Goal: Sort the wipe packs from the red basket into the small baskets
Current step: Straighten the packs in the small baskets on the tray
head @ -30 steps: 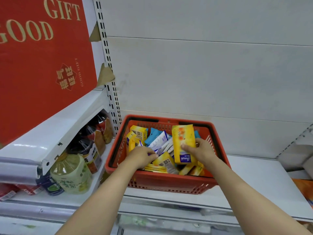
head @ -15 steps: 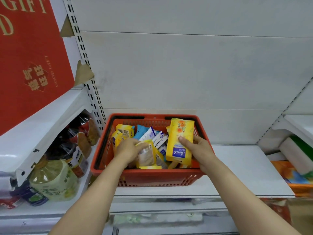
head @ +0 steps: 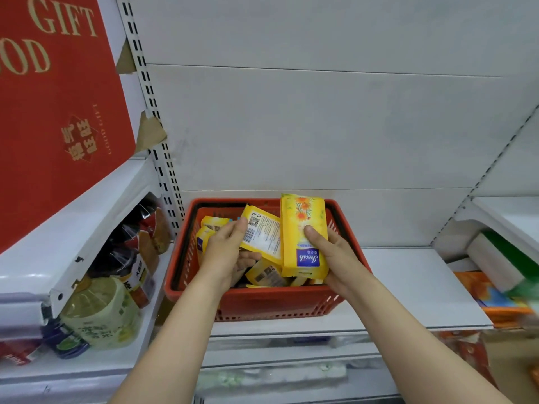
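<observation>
Fingers of the left hand (head: 224,252) pinching a barcode-side wipe pack (head: 261,239), right hand (head: 335,258) gripping the upright yellow pack (head: 303,228), both over red basket (head: 262,304); thin pinch risking a drop.

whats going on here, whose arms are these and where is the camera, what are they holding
No machine here: these are a person's two bare arms, filmed by one wide-angle camera worn on their head, looking forward and down. That is why the arms reach in from the bottom edge.

A red basket sits on a white shelf, full of yellow wipe packs. The right hand holds one pack upright, flower print at the top and a blue label near the bottom, thumb across its front. The left hand pinches a second pack, tilted, its back with a barcode facing the camera. Both packs are lifted above the pile.

On the left are oil bottles under a shelf bearing a red gift box. No small baskets show in this view.
</observation>
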Demonstrator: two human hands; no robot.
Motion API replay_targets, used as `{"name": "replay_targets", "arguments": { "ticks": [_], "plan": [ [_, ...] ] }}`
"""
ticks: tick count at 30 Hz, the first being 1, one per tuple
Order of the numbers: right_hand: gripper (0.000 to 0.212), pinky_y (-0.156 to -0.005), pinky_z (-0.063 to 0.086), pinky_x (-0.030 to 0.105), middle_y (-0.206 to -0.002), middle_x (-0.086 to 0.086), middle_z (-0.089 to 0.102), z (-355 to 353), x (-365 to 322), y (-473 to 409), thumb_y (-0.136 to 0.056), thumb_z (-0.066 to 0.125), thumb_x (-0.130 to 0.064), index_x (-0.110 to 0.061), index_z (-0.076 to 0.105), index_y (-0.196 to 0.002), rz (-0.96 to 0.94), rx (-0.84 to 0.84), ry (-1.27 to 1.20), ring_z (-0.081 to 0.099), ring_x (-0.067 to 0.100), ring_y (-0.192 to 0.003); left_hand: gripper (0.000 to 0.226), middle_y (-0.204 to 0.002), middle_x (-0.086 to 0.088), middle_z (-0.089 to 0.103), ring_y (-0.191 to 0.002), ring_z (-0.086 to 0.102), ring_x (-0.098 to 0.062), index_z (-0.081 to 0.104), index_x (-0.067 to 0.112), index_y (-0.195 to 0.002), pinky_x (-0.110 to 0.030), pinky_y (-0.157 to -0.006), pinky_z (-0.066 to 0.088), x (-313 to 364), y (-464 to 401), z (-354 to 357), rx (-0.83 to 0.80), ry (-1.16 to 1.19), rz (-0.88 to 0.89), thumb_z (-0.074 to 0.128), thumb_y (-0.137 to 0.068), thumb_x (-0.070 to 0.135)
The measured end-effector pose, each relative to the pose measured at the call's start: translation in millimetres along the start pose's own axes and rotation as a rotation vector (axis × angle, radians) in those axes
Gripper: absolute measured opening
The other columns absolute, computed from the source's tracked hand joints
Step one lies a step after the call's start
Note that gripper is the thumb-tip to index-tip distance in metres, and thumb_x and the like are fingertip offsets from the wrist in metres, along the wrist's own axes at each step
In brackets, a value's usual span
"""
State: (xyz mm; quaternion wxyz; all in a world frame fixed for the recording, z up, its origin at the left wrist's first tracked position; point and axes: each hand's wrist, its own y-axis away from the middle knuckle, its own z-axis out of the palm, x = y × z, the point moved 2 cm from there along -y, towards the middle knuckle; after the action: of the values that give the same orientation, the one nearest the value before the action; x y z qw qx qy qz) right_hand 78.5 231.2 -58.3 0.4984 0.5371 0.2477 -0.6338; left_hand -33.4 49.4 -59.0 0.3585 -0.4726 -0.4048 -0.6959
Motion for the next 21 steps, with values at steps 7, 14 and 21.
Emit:
{"name": "replay_targets", "arguments": {
  "ticks": [7, 14, 21],
  "plan": [
    [0.049, -0.083, 0.058, 0.048, -0.123, 0.017, 0.068, -26, -5, 31, -0.088, 0.066, -0.035, -0.015, 0.057, -0.132, -0.010, 0.074, -0.160, 0.067, 0.034, -0.105, 0.026, -0.110, -0.012, 0.070, -0.093, 0.072, -0.032, 0.062, 0.006, -0.115, -0.024, -0.073, 0.059, -20, 10, 30, -0.199, 0.080, 0.046, 0.063, -0.093, 0.021],
    [0.054, -0.085, 0.057, 0.045, -0.124, 0.020, 0.066, -93, -4, 86, -0.085, 0.064, -0.031, -0.005, 0.057, -0.132, -0.017, 0.198, -0.226, 0.069, 0.030, -0.096, 0.038, -0.083, 0.004, 0.077, -0.086, 0.069, -0.011, 0.077, 0.023, -0.066, -0.039, -0.089, 0.050, -56, 41, 93, -0.234, -0.264, 0.084, 0.065, -0.085, 0.054],
    [0.049, -0.086, 0.055, 0.049, -0.117, 0.019, 0.070, -193, -6, 158, -0.085, 0.064, -0.031, -0.008, 0.060, -0.128, -0.109, 0.351, -0.264, 0.071, 0.030, -0.093, 0.049, -0.094, 0.005, 0.074, -0.087, 0.068, -0.010, 0.063, 0.031, -0.111, -0.025, -0.073, 0.055, -88, 91, 194, -0.415, -0.258, 0.232, 0.085, -0.072, 0.010]
  ]
}}
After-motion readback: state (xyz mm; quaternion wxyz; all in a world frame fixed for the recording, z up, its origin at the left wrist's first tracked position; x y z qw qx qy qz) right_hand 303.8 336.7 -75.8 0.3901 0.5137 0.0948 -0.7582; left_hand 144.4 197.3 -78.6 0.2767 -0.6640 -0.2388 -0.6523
